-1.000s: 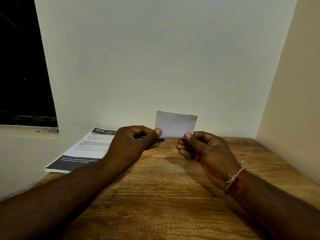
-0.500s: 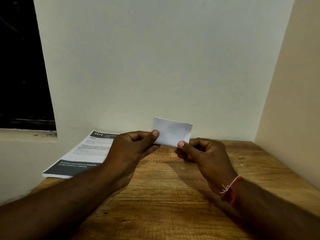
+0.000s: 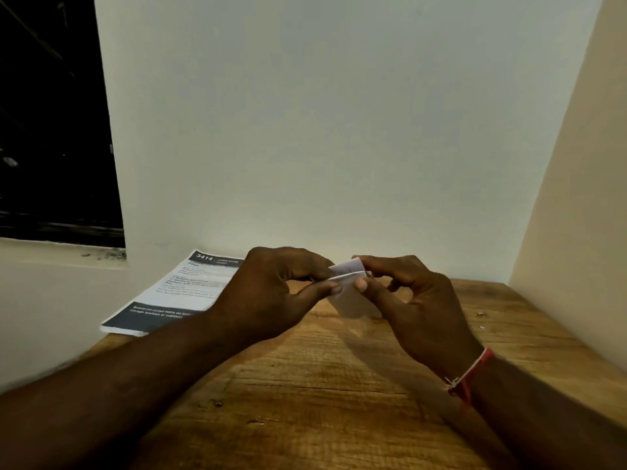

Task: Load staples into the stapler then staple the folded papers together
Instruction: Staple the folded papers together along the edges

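A small white folded paper [image 3: 351,298] is held in the air above the wooden table [image 3: 322,385], near its back edge. My left hand [image 3: 271,293] pinches the paper's left side between thumb and forefinger. My right hand [image 3: 407,300] pinches its right side, with the top edge bent over toward me. A red cord bracelet sits on my right wrist. No stapler or staples are in view.
A printed sheet with dark header and footer bands [image 3: 176,293] lies at the table's back left, overhanging the edge. White walls close in behind and on the right [image 3: 576,198]. A dark window [image 3: 51,113] is at the left. Small specks [image 3: 480,314] lie at the right.
The paper stood upright and flat between both hands; now its top edge is bent forward and down, and both hands have closed in around it, lower toward the table.
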A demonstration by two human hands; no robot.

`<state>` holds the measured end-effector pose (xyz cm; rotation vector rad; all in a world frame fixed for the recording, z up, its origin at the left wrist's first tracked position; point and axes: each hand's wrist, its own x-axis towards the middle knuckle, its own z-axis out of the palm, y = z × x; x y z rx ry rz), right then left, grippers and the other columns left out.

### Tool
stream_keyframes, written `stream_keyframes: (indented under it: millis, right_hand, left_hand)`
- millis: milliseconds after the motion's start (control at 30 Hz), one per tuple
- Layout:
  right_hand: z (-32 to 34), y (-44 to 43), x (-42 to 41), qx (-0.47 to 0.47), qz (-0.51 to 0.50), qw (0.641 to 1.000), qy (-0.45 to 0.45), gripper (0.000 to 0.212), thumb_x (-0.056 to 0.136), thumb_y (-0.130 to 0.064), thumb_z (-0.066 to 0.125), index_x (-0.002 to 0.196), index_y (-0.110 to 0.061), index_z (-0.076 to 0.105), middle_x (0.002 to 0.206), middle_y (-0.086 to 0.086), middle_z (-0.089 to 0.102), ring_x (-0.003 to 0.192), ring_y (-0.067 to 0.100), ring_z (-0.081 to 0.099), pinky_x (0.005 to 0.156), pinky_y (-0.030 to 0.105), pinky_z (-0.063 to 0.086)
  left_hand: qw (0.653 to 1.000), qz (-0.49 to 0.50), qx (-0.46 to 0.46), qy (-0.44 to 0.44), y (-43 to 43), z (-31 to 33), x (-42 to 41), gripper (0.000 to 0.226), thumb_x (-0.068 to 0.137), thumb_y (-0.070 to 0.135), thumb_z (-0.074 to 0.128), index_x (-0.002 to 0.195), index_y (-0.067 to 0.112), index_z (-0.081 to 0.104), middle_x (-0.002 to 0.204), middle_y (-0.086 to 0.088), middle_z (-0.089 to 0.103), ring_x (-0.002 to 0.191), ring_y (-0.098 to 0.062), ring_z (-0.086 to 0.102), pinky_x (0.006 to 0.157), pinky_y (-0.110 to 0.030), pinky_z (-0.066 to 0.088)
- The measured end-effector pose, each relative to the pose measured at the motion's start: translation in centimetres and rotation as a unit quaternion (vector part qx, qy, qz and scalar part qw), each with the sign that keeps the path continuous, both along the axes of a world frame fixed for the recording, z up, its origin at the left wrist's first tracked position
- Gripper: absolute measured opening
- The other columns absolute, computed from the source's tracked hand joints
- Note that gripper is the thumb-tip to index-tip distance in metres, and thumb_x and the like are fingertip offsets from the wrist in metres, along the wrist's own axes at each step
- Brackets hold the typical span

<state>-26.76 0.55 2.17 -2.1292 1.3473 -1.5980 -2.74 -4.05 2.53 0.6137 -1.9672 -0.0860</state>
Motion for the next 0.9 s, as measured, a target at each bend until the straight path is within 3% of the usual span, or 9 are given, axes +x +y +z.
stream_keyframes:
  millis: [67,133,233,433,667,900]
  right_hand:
    - [-0.01,-0.02,0.14,-0.003,0.010,1.000,0.016,0.023,0.093,-0.046,0.076,0.114,-0.056,0.081,0.109,-0.027,0.076,0.089,0.012,0.063,0.075,0.030,0.058]
    - [-0.12,-0.30,0.06,0.006,0.015,1.000,-0.020,0.022,0.091,-0.048,0.078,0.111,-0.053,0.084,0.100,-0.018,0.077,0.082,0.020,0.063,0.072,0.049,0.064]
    - [-0.30,-0.54,0.06,0.004,0.026,0.996,-0.082,0.020,0.083,-0.054,0.080,0.103,-0.054,0.084,0.100,-0.015,0.081,0.084,0.031,0.069,0.072,0.060,0.064]
    - [-0.22,-0.15,0.36,0.020,0.041,0.993,-0.111,0.016,0.082,-0.044,0.082,0.098,-0.042,0.086,0.097,-0.012,0.085,0.087,0.030,0.077,0.064,0.057,0.066]
    - [-0.33,-0.11,0.30,0.025,0.043,0.993,-0.110,0.020,0.083,-0.052,0.081,0.099,-0.040,0.087,0.099,-0.009,0.085,0.094,0.032,0.080,0.078,0.062,0.066]
    - [-0.25,-0.17,0.32,0.024,0.043,0.994,-0.100,0.021,0.085,-0.051,0.081,0.100,-0.036,0.087,0.099,-0.011,0.085,0.095,0.030,0.080,0.079,0.060,0.067]
  left_hand:
    - [1.000,-0.002,-0.006,-0.012,0.10,-0.07,-0.13,0.007,0.092,0.022,0.093,0.099,0.021,0.091,0.102,0.011,0.087,0.095,-0.004,0.081,0.085,-0.017,0.060]
    - [1.000,-0.008,0.001,-0.008,0.05,-0.24,-0.26,0.006,0.093,0.023,0.092,0.099,0.021,0.091,0.101,0.011,0.087,0.095,-0.004,0.081,0.086,-0.018,0.060]
    - [0.999,-0.025,0.046,0.013,-0.05,-0.51,-0.43,0.003,0.095,0.021,0.089,0.096,0.019,0.090,0.099,0.010,0.087,0.096,-0.007,0.081,0.086,-0.020,0.061]
    - [0.994,-0.037,0.099,0.017,0.00,-0.86,-0.35,0.004,0.099,0.021,0.085,0.097,0.020,0.088,0.098,0.011,0.086,0.096,-0.008,0.081,0.085,-0.018,0.061]
    - [0.995,-0.030,0.095,0.015,0.34,-0.64,-0.40,0.005,0.100,0.020,0.084,0.095,0.018,0.086,0.093,0.007,0.085,0.092,-0.014,0.079,0.081,-0.020,0.059]
    - [0.995,-0.026,0.094,0.016,0.61,-0.53,-0.44,0.008,0.101,0.022,0.082,0.094,0.019,0.083,0.086,0.008,0.080,0.087,-0.013,0.076,0.075,-0.018,0.055]
